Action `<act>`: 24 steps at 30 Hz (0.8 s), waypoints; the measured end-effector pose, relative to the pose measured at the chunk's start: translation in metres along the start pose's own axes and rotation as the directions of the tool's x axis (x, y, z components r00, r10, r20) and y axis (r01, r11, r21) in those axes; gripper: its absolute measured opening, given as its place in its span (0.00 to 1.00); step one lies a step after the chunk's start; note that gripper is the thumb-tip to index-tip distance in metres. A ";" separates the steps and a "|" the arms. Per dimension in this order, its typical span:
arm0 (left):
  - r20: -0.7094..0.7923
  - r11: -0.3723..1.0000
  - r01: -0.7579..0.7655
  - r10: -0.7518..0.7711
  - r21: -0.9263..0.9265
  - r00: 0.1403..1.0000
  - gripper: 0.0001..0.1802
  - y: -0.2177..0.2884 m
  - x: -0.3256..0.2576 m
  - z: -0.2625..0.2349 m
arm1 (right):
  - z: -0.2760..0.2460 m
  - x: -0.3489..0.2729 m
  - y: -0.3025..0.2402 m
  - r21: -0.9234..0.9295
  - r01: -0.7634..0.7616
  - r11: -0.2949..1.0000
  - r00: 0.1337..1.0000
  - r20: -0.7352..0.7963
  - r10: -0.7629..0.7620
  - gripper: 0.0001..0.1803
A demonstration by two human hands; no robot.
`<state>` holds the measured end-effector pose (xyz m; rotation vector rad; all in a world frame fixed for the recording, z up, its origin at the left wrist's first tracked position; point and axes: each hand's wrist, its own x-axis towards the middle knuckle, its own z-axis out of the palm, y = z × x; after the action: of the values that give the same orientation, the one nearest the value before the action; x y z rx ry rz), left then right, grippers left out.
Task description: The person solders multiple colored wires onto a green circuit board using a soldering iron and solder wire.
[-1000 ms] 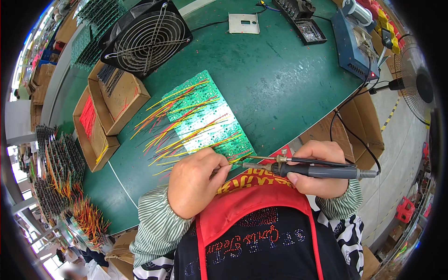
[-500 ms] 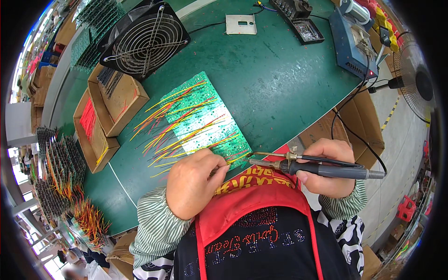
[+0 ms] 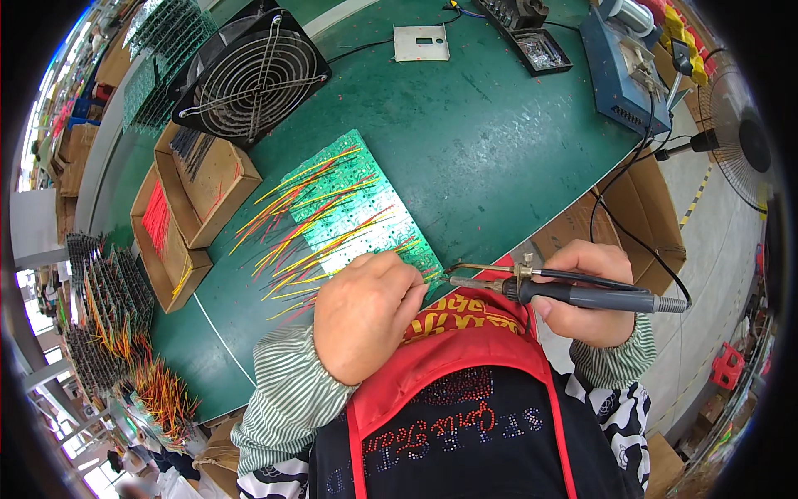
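My right hand [image 3: 586,291] grips a soldering iron [image 3: 582,297] with a grey handle and a thin metal tube alongside it. Its tip points left, at the near right corner of a green circuit board [image 3: 349,241]. Rows of red, yellow and black wires [image 3: 320,218] stick out from the board toward the left. Over the board's near edge, my left hand [image 3: 366,312] is closed, thumb and fingers pressed together close to the iron's tip. Whatever it pinches is hidden by the fingers.
Cardboard trays [image 3: 195,195] of cut wires lie left of the board, below a black fan [image 3: 258,79]. A blue soldering station [image 3: 623,79] stands at the far right, its cable looping to the iron. Wired boards [image 3: 116,308] are stacked at left. A white plate [image 3: 421,43] lies at the back.
My left hand has moved right and slightly up, covering more of the board's near corner. The soldering iron has shifted slightly to the right.
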<state>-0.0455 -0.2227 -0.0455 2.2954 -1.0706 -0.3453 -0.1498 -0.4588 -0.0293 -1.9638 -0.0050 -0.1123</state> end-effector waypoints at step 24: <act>-0.008 1.000 -0.013 0.013 0.017 1.000 0.04 -0.005 -0.011 -0.016 | 0.004 0.010 0.002 0.194 -0.157 0.968 0.978 -0.104 0.180 0.11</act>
<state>-0.0422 -0.2055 -0.0359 2.3022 -1.0880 -0.3228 -0.1396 -0.4567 -0.0315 -1.7609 0.2238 -0.1147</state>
